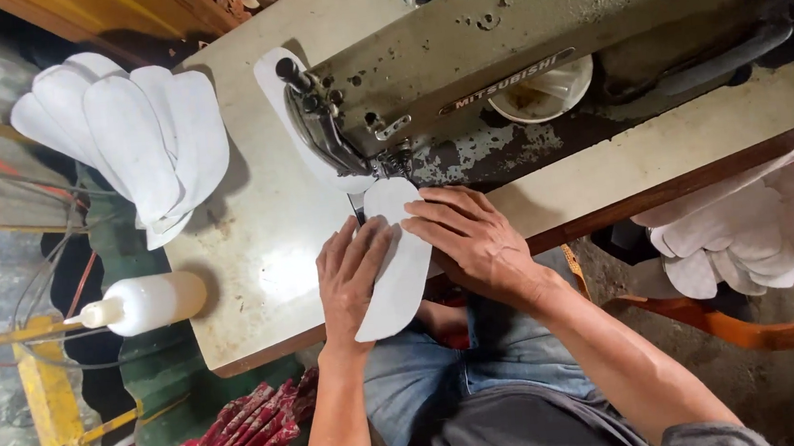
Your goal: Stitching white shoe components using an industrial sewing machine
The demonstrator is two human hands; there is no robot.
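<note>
Fingers of left hand [350, 277] and right hand [473, 241]: spread flat, pressing white sole-shaped piece [399, 279] onto sewing machine [498, 67] table [258, 233]. Stacked white pieces [130, 130] lie well apart.

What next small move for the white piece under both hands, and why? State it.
Probably ease the white oval fabric piece forward: its front tip already sits at the sewing machine's needle area, and the left hand and right hand press it flat.
</note>
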